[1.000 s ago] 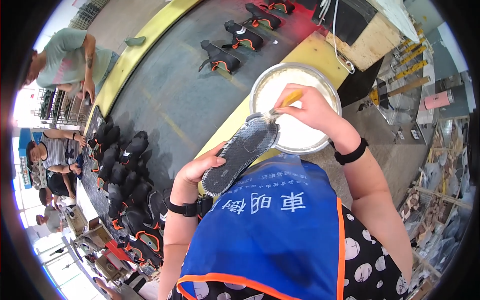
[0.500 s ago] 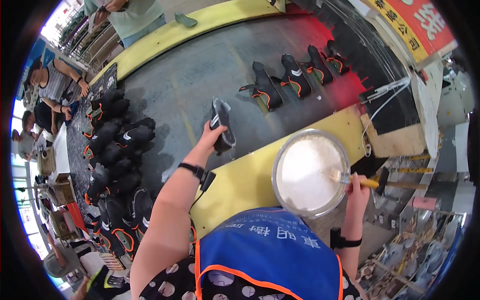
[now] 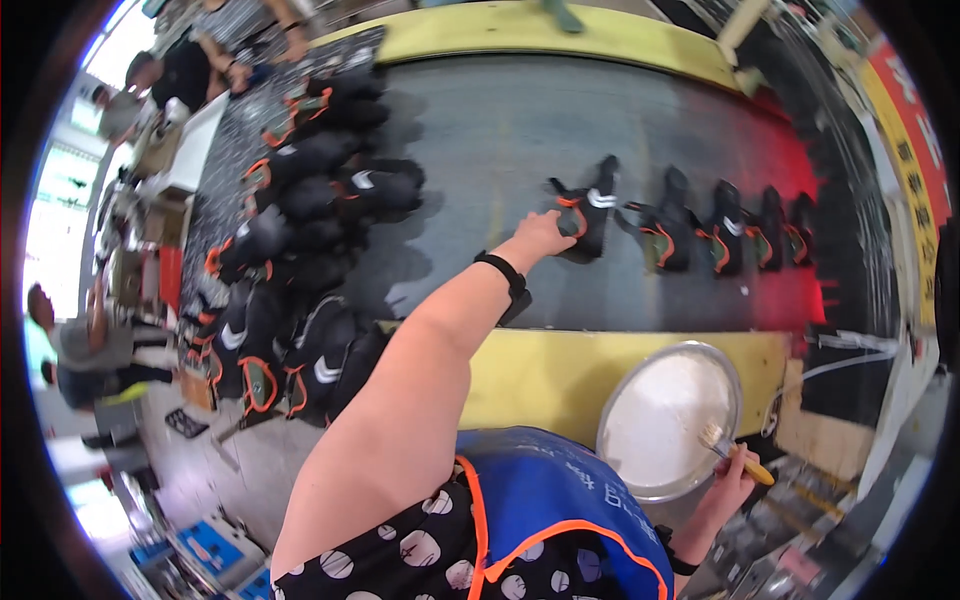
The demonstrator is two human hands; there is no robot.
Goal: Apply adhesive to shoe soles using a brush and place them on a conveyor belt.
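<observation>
My left hand (image 3: 545, 236) reaches far out over the dark belt (image 3: 470, 130). Its thumb and fingers grip the edge of a black shoe upper (image 3: 598, 212) with orange trim and a white chevron, which rests on the belt. In my right hand (image 3: 733, 478) is a brush (image 3: 742, 460) with a yellow handle, the fingers wrapped round it. The pale bristles are over a round metal bowl (image 3: 650, 485) of white liquid. Right of the held upper, several similar shoe uppers (image 3: 727, 228) stand in a row.
A pile of black shoe uppers (image 3: 300, 200) covers the left side. Yellow boards (image 3: 540, 365) edge the belt near and far. At the belt's right end red light falls by dark hanging strips (image 3: 835, 150). Other people (image 3: 180, 75) are at the far left.
My view has swung left. My left hand has carried the shoe upper to the right, and it is now beside the row on the belt. The brush has moved slightly against the bowl.
</observation>
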